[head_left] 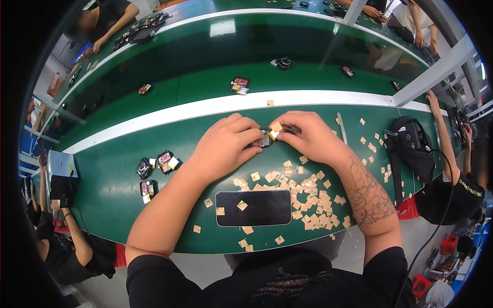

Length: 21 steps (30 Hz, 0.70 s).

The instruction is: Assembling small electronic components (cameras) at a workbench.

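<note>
Head view shows the left hand pinching a small dark part on the table while the right hand pinches its tan backing square; peeled squares heap at 5 o'clock, three parts wait at 9 o'clock.

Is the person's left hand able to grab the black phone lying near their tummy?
Probably yes. The left hand is busy pinching a small part, but the phone lies flat just below it with only paper squares around.

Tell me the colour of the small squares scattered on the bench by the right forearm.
Light tan small squares, clearest in the head view against the green bench.
</note>
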### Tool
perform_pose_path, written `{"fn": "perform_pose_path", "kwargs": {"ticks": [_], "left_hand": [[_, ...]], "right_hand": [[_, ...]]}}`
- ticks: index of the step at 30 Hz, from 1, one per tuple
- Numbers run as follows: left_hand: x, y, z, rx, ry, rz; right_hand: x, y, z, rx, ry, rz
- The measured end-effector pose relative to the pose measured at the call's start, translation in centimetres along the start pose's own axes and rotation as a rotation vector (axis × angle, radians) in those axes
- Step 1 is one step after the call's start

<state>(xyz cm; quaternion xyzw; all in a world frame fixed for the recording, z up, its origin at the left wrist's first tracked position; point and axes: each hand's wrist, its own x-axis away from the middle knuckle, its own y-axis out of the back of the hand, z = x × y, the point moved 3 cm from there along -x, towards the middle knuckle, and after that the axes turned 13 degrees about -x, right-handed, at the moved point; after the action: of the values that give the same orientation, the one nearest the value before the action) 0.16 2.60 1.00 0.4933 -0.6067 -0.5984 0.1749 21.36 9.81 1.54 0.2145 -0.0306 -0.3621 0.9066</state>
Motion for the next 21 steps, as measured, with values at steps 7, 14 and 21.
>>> {"fn": "perform_pose_path", "kwargs": {"ticks": [7, 14, 21], "left_hand": [[0.0, -0.2, 0.0, -0.021, -0.034, 0.002], [0.1, -0.3, 0.0, -0.004, 0.015, 0.003], [-0.1, 0.0, -0.1, 0.032, 0.089, 0.027]], "right_hand": [[0.1, -1.8, 0.6, 0.151, 0.088, -0.093], [0.3, -3.0, 1.4, 0.277, 0.102, -0.135], [-0.1, -3.4, 0.9, 0.237, 0.097, -0.172]]}}
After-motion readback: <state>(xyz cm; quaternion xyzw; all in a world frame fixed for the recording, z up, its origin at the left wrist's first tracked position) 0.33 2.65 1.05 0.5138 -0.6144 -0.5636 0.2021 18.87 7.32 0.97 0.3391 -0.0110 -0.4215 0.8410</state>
